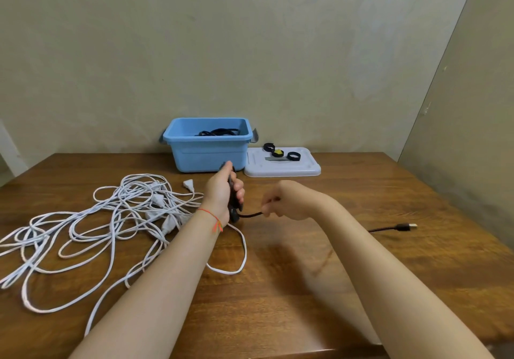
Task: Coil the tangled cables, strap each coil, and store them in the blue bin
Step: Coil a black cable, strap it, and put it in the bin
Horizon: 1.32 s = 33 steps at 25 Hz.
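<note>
Coiling a black cable (pixel 250 215), the left hand (pixel 222 191) gripped its gathered loops while the right hand (pixel 281 201) pinched the loose run; one dark coil already lay in the blue bin (pixel 207 150) at twelve o'clock, the white tangle (pixel 111 219) at nine o'clock untouched.

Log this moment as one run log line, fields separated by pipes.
step: coiling black cable | left hand: grips coil | right hand: pinches cable | blue bin: holds one black coil | white cables: tangled on table

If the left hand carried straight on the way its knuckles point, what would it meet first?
Most likely the blue bin: the left hand, its grip on the black cable, points up-table toward the bin's front wall. Depth is unclear.
</note>
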Available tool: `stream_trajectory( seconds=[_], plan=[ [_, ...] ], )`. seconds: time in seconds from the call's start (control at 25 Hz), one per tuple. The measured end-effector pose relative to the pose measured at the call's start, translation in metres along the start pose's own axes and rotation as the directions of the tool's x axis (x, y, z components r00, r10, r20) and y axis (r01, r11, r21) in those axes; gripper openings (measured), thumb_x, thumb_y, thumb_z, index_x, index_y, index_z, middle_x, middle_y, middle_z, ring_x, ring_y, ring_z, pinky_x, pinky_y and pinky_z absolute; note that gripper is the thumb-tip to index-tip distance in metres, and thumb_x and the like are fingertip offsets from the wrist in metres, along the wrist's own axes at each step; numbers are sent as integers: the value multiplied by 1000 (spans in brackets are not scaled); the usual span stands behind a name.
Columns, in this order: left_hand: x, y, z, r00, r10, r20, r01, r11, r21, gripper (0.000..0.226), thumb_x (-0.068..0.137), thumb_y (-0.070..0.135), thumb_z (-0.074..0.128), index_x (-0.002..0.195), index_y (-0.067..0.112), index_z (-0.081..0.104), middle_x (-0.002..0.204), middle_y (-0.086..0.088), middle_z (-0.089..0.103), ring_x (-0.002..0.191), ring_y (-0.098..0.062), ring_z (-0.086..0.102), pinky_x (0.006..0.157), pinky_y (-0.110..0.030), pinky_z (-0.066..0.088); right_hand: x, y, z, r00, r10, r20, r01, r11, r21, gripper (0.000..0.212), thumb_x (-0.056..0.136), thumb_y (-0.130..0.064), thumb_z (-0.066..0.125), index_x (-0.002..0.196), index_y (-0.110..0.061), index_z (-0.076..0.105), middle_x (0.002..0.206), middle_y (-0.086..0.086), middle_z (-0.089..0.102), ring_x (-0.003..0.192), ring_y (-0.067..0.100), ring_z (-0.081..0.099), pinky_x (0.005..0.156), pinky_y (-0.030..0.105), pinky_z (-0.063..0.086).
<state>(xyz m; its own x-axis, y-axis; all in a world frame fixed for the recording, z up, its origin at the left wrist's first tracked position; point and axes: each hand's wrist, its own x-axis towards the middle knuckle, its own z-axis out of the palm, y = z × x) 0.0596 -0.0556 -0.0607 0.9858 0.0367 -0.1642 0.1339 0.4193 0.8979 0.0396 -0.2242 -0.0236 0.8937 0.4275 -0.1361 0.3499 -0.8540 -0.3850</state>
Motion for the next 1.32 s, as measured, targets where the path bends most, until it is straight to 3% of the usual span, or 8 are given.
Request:
stream_trajectory(
  seconds=[0.2, 0.4, 0.52, 0.68, 0.84, 1.08, 1.2, 1.32],
  plan=[
    [-9, -10, 7, 991, -11, 137, -58, 871, 488, 40, 103, 43, 47, 79, 12, 55, 61, -6, 56, 49, -21, 53, 54, -29, 45, -6, -16, -8, 998, -63, -17, 65, 984, 168, 8, 90, -25, 68, 97, -26, 71, 80, -11, 58, 71, 4, 52, 63, 20, 36],
    [-22, 11, 3, 914, -299, 274, 0, 675, 738, 48, 102, 54, 38, 69, 19, 42, 49, 2, 31, 36, -12, 23, 42, -22, 27, -12, -2, -21, 998, 26, -60, -10, 968, 250, 5, 89, -26, 70, 93, -22, 70, 77, -7, 65, 69, 7, 56, 61, 19, 42],
    [-28, 22, -1, 773, -478, 417, 91, 734, 673, 55, 98, 65, 36, 64, 21, 39, 47, 6, 25, 35, -8, 21, 40, -22, 26, -13, 8, -24, 999, 11, -47, 9, 914, 405, 19, 87, -35, 74, 88, -17, 68, 68, -3, 60, 61, 12, 47, 53, 22, 37],
    [-25, 16, -14, 655, -434, 619, 300, 901, 314, 49, 97, 53, 47, 62, 20, 36, 40, 10, 26, 31, -5, 26, 40, -21, 31, -10, 17, -22, 996, 10, -90, 49, 776, 629, 24, 92, -31, 69, 85, -11, 58, 55, -1, 42, 47, 13, 30, 43, 25, 24],
    [-22, 14, -24, 753, -263, 603, 392, 916, -90, 51, 98, 51, 46, 59, 20, 37, 37, 9, 27, 28, -5, 27, 37, -21, 28, -8, 32, -13, 993, 65, -96, 17, 738, 674, 33, 101, -40, 53, 88, -11, 60, 54, -3, 33, 47, 13, 24, 44, 26, 21],
    [-11, 20, -23, 956, -146, 255, 276, 742, -611, 52, 99, 51, 44, 58, 20, 39, 39, 8, 26, 31, -8, 24, 39, -19, 30, -2, 43, 3, 981, 170, -93, -72, 766, 638, 38, 105, -39, 42, 93, -11, 64, 60, -3, 39, 52, 13, 29, 46, 24, 25],
    [-6, 23, -21, 993, -98, 65, 117, 786, -608, 60, 99, 60, 36, 54, 21, 40, 38, 8, 28, 31, -10, 25, 41, -19, 33, -2, 39, 1, 978, 209, -14, -198, 943, 267, 32, 104, -36, 44, 102, -20, 72, 79, 0, 55, 64, 14, 48, 52, 24, 41],
    [-7, 20, -9, 996, 68, -63, -84, 951, -296, 53, 100, 59, 38, 63, 21, 43, 43, 7, 31, 35, -11, 30, 48, -26, 36, -5, 10, 2, 969, 186, 161, -178, 982, -65, 25, 101, -30, 51, 117, -20, 69, 85, 0, 59, 70, 14, 54, 56, 24, 44]
  ],
)
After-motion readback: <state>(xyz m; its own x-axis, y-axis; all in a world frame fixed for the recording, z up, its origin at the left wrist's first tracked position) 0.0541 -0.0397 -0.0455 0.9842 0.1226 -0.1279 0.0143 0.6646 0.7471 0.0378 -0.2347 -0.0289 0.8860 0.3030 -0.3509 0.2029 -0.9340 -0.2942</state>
